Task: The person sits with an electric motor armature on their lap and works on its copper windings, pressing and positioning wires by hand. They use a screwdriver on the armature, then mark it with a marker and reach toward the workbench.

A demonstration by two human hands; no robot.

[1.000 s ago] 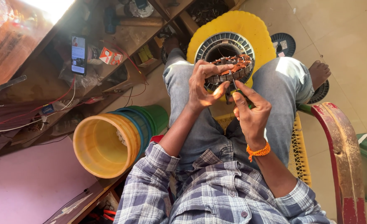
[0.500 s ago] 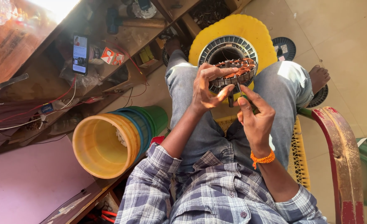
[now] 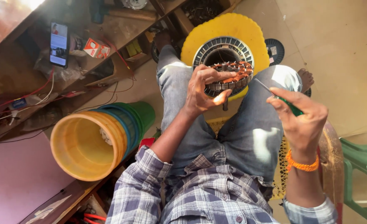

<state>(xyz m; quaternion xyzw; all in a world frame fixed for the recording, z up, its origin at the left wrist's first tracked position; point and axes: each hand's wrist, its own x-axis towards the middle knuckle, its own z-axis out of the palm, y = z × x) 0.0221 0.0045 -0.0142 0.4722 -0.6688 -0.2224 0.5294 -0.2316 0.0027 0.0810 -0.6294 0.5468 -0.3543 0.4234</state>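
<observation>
A seated person's left hand (image 3: 204, 92) grips a copper-wound motor stator (image 3: 230, 77) resting on the lap, in front of a yellow stool (image 3: 225, 29). The right hand (image 3: 302, 120), just right of the stator and apart from it, pinches a green-handled screwdriver (image 3: 284, 99). Stacked buckets (image 3: 92, 137) lie left of the stator.

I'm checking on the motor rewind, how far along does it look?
Done: copper coils sit in most of the stator slots in view. In hand: left hand grips the stator on the lap; right hand holds a green-handled tool off to the side. Left: can't tell; the far slots are hidden.
</observation>
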